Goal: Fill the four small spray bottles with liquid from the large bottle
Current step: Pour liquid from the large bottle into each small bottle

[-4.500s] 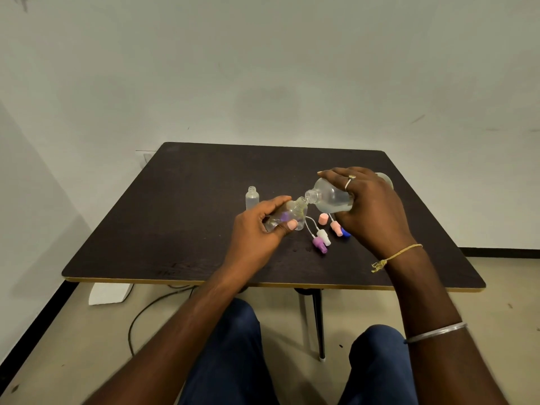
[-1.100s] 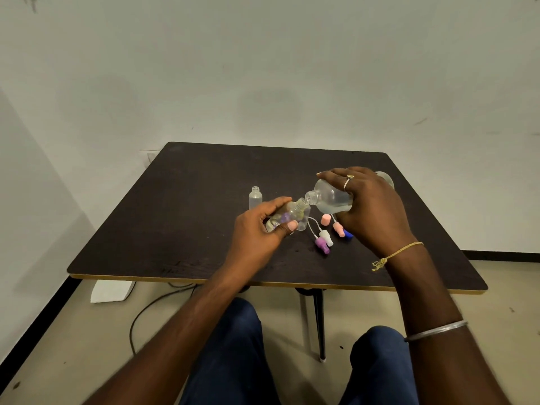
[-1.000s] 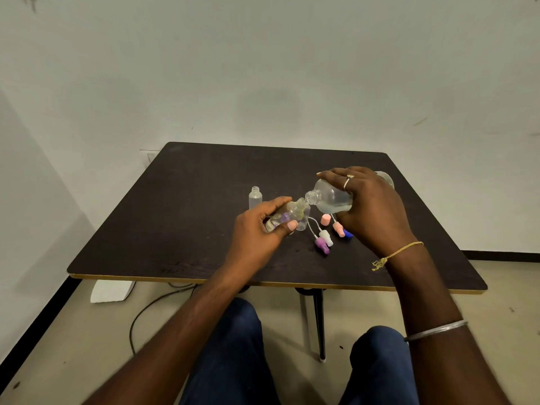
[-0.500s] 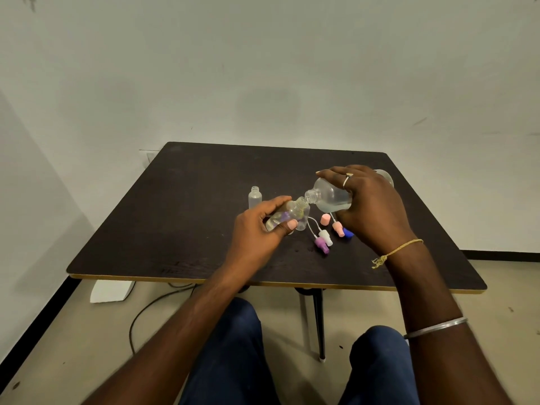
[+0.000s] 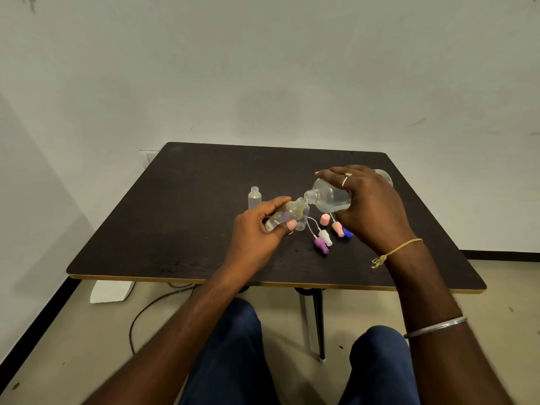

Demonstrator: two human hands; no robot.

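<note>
On the floor under the table's front-left corner lies a white object (image 5: 111, 290), its top cut off by the table edge. A dark cable (image 5: 152, 305) loops beside it, and where it leads is hidden. On the dark table (image 5: 175, 229), left of centre, an uncapped spray bottle (image 5: 255, 197) stands upright, apart from both hands; whether it holds liquid is hard to make out.

To its right the left hand (image 5: 257, 233) grips a second small bottle (image 5: 285, 219), thumb and fingers curled round its body. It is held tilted above the table with its open neck up and to the right, and the hand covers its lower part. Just behind it is a clear rounded shape (image 5: 304, 225), perhaps another small bottle, but too overlapped to be sure.

The large bottle (image 5: 331, 198) is tipped nearly flat, its mouth meeting the held bottle's neck. Clear liquid lies along its lower side. The right hand (image 5: 371, 209) wraps over its body and hides the middle, so only the neck end and a bit of the base show.

Beneath the bottles, near the table's centre, the loose spray caps lie close together: a purple cap (image 5: 320, 245), a white cap (image 5: 325, 237), two pink caps (image 5: 325, 219), and a blue cap (image 5: 347, 232) half hidden by the right hand.
</note>
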